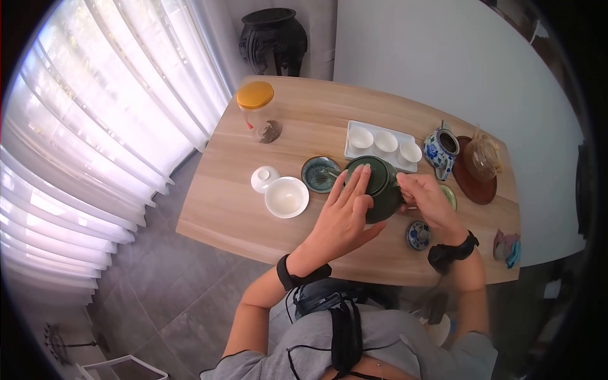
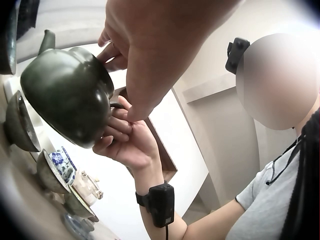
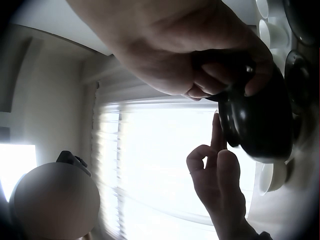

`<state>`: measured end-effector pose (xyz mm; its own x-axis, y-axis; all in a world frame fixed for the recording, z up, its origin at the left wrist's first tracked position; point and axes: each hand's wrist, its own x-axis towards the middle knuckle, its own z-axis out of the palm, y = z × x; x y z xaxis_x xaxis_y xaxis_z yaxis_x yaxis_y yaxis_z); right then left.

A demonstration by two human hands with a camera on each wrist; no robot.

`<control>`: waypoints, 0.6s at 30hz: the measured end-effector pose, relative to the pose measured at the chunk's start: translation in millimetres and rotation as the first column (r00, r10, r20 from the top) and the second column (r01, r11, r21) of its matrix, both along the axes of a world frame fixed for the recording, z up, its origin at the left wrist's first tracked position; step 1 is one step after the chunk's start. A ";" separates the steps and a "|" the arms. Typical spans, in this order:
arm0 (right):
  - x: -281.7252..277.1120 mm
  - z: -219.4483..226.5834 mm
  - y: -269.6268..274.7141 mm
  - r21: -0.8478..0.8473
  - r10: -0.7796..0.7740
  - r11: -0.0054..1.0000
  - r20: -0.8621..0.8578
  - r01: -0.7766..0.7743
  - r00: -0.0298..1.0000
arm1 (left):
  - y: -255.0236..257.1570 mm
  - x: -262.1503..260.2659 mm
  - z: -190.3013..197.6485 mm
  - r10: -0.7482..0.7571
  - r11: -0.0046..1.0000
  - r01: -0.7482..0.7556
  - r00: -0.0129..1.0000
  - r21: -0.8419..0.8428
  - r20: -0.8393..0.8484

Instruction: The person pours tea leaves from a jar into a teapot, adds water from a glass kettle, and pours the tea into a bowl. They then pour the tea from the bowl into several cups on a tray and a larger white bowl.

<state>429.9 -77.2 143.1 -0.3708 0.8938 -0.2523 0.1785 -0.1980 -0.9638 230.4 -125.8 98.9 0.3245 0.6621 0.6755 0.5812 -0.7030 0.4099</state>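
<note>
A dark green teapot [image 1: 383,199] is held above the table, its spout toward a small green-blue dish [image 1: 321,175]. Its handle is gripped by the right hand [image 1: 429,201], whose fingers curl round it in both wrist views. The left hand [image 1: 345,212] lies on the lid with its front fingers extended. In the left wrist view the teapot [image 2: 70,92] is tilted, and the right hand [image 2: 131,140] holds it from behind. The right wrist view shows the teapot [image 3: 262,120] dark against the window, with the left hand [image 3: 220,185] at its lid. Whether liquid flows cannot be seen.
Three white cups stand on a white tray [image 1: 382,162]. Nearby are a white bowl [image 1: 287,197], a small white lid [image 1: 265,179], a yellow-lidded jar [image 1: 255,96], a blue-white pot [image 1: 439,152], a patterned lid [image 1: 418,235] and a glass teapot [image 1: 482,158] on a brown tray [image 1: 465,180].
</note>
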 end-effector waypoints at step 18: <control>-2.5 32.4 14.6 0.071 0.063 0.995 0.181 -0.076 0.982 | 9.6 -0.3 1.3 -0.026 1.000 0.025 0.995 0.015 0.097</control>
